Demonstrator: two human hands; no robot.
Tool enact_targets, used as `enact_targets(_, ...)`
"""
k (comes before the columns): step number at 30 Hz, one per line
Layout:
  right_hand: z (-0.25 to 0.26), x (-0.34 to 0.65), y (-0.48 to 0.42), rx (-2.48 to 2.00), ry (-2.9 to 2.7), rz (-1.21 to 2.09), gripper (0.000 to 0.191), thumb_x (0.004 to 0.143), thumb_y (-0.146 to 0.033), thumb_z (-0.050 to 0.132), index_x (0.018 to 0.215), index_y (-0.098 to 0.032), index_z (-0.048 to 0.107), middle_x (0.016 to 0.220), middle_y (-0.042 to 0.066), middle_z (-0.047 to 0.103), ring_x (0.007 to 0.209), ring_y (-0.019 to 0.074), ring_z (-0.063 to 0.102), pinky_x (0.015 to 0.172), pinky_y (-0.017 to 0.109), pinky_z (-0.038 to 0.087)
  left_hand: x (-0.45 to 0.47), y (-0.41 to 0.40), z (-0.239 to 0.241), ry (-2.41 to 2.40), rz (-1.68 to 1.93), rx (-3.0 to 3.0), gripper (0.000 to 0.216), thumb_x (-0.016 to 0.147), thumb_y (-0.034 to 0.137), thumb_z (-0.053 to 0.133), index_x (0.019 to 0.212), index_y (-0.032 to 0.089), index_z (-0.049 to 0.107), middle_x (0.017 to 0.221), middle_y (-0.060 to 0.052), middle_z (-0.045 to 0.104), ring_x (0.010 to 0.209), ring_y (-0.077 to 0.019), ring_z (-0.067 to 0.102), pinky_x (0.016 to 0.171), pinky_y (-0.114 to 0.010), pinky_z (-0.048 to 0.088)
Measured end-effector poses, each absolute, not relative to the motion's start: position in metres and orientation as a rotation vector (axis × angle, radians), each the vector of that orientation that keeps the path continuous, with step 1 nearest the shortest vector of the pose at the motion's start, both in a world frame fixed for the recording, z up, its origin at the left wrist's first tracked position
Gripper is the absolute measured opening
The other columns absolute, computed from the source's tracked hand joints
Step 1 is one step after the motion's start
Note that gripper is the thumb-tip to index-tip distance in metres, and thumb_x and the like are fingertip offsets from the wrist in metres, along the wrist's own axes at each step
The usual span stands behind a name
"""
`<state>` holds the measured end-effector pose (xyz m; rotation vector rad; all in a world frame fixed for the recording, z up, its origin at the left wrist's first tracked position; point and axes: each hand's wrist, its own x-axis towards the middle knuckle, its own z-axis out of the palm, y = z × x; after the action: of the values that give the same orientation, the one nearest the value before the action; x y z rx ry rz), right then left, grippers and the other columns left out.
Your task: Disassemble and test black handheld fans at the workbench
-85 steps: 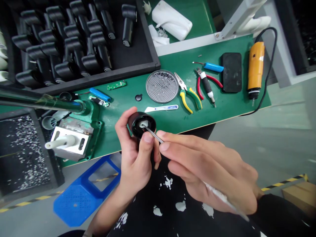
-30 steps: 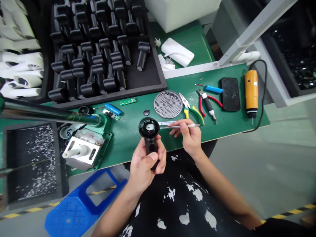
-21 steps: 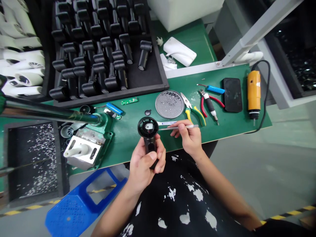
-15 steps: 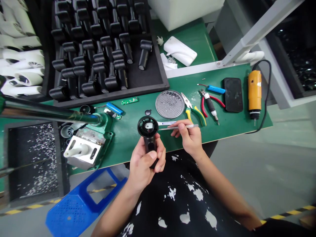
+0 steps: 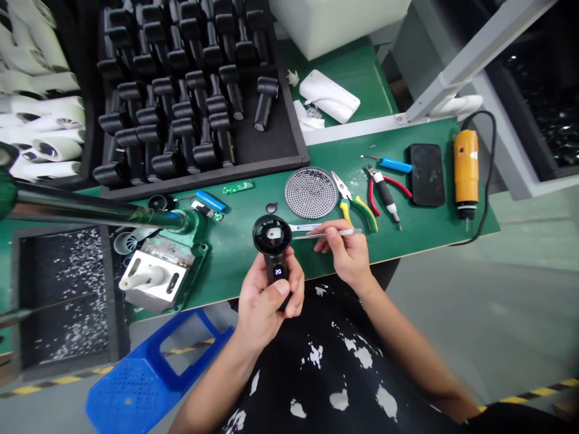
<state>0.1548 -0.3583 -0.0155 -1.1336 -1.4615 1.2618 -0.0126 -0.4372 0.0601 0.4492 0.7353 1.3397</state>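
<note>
My left hand [image 5: 270, 289] is wrapped round the handle of a black handheld fan [image 5: 274, 260], its thumb lying on the front. The fan's round head is uncovered, with a whitish piece and thin red wires inside, and a small display on the handle reads 20. Between the thumb and fingers of my right hand [image 5: 347, 248] is a pair of thin metal tweezers [image 5: 328, 234], pointing left at the fan head's right side; I cannot tell whether the tip touches it. Behind the tweezers lies a pale blue-white tool [image 5: 305, 228]. A small black disc [image 5: 271, 207] sits just beyond the fan.
A round perforated tray [image 5: 311, 193], pliers [image 5: 355, 204], red-handled cutters [image 5: 374, 191], a screwdriver [image 5: 386, 196], a black box [image 5: 426, 175] and an orange electric driver [image 5: 466, 172] line the right. A press [image 5: 163, 265] stands left. Black fans fill a tray [image 5: 289, 141] behind.
The display on the fan's handle, dark before, now shows 20. Both hands stay nearly in place; the view has shifted slightly.
</note>
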Motion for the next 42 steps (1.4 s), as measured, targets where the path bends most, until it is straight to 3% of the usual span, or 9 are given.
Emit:
enact_targets(21, -0.015, 0.155, -0.358, -1.151, -1.468, 1.253, 0.028, 0.107, -0.047, 0.055, 0.106, -0.025, 0.073, 0.078, 0.001, 0.074, 0.063, 0.0157, 0.070, 0.058, 0.029, 0.056, -0.012, -0.437, 0.062, 0.702, 1.303, 0.432, 0.034, 0.091, 0.031, 0.071, 0.123, 0.024, 0.062, 0.084, 0.003, 0.051, 0.048, -0.0039, 0.042, 0.041, -0.015, 0.035)
enact_targets(26, -0.015, 0.156, -0.358, -1.137, -1.443, 1.266, 0.027, 0.107, -0.045, 0.054, 0.106, -0.024, 0.072, 0.085, 0.002, 0.077, 0.065, 0.0153, 0.072, 0.058, 0.029, 0.057, -0.025, -0.435, 0.061, 0.907, 1.349, 0.500, 0.034, 0.097, 0.047, 0.060, 0.119, 0.022, 0.062, 0.082, 0.000, 0.056, 0.051, -0.0107, 0.052, 0.041, -0.021, 0.037)
enact_targets(28, -0.016, 0.156, -0.358, -1.131, -1.422, 1.284, 0.027, 0.108, -0.045, 0.054, 0.107, -0.024, 0.071, 0.090, 0.003, 0.079, 0.066, 0.0148, 0.072, 0.058, 0.028, 0.057, -0.039, -0.437, 0.057, 1.246, 1.438, 0.712, 0.029, 0.101, 0.043, 0.059, 0.122, 0.023, 0.060, 0.089, -0.002, 0.061, 0.062, -0.0150, 0.059, 0.049, -0.024, 0.044)
enact_targets(31, -0.018, 0.157, -0.358, -1.126, -1.409, 1.290, 0.026, 0.108, -0.044, 0.055, 0.108, -0.024, 0.072, 0.094, 0.003, 0.080, 0.067, 0.0143, 0.072, 0.059, 0.028, 0.056, -0.064, -0.440, 0.043, 1.915, 1.413, 1.234, 0.038, 0.094, 0.032, 0.074, 0.128, 0.024, 0.059, 0.110, -0.007, 0.064, 0.095, -0.0230, 0.063, 0.079, -0.034, 0.051)
enact_targets(33, -0.018, 0.157, -0.358, -1.127, -1.420, 1.284, 0.026, 0.108, -0.044, 0.055, 0.108, -0.024, 0.072, 0.097, 0.004, 0.080, 0.067, 0.0142, 0.072, 0.059, 0.028, 0.056, -0.080, -0.441, 0.033, 2.139, 1.092, 1.618, 0.040, 0.090, 0.031, 0.077, 0.127, 0.022, 0.064, 0.113, -0.011, 0.063, 0.105, -0.0298, 0.060, 0.090, -0.042, 0.048)
enact_targets(36, -0.019, 0.157, -0.358, -1.133, -1.444, 1.275, 0.027, 0.107, -0.045, 0.055, 0.108, -0.024, 0.072, 0.098, 0.004, 0.081, 0.066, 0.0143, 0.072, 0.059, 0.028, 0.056, -0.093, -0.441, 0.025, 2.170, 0.657, 1.905, 0.031, 0.092, 0.033, 0.073, 0.121, 0.021, 0.072, 0.102, -0.012, 0.064, 0.100, -0.0336, 0.057, 0.090, -0.046, 0.045)
enact_targets(39, -0.018, 0.157, -0.358, -1.120, -1.449, 1.282, 0.026, 0.107, -0.044, 0.055, 0.109, -0.025, 0.072, 0.098, 0.003, 0.081, 0.066, 0.0141, 0.072, 0.059, 0.028, 0.056, -0.087, -0.442, 0.038, 2.185, 0.947, 1.689, 0.034, 0.088, 0.034, 0.079, 0.118, 0.022, 0.071, 0.103, -0.010, 0.063, 0.100, -0.0307, 0.057, 0.091, -0.043, 0.045)
enact_targets(42, -0.017, 0.157, -0.358, -1.123, -1.438, 1.290, 0.024, 0.108, -0.042, 0.055, 0.109, -0.025, 0.072, 0.097, 0.003, 0.080, 0.067, 0.0139, 0.072, 0.059, 0.028, 0.055, -0.066, -0.445, 0.066, 1.634, 1.378, 1.000, 0.026, 0.094, 0.040, 0.068, 0.112, 0.022, 0.066, 0.090, -0.004, 0.060, 0.077, -0.0203, 0.056, 0.071, -0.033, 0.046)
